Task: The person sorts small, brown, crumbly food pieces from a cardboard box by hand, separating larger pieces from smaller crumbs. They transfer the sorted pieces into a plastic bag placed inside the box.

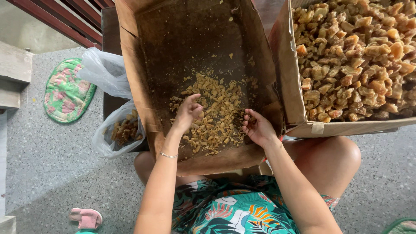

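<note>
Basically, both hands are working inside a tilted brown cardboard box that is leaning toward the person's lap, so the small tan crumbly pieces are gathering low on its floor within easy reach. Left hand is lying palm down on the pile, fingers bunched together and curling into the pieces; whether they are pinching a piece is hard to tell. Right hand is sitting at the pile's right edge, palm half up, fingers curling loosely around what looks like a few bits, though the cupped palm is hiding most of it. A thin bracelet is showing on the left wrist.

Just beside, on the right, a second cardboard box is holding a heap of bigger amber chunks; its top and right side are getting cut off by the frame. Left of the tilted box, a clear plastic bag is holding darker brown lumps, with a second bag above it, contents unclear. What is supporting the boxes is hidden. On the speckled floor a green floral mat and a pink slipper are lying well apart from the work.
</note>
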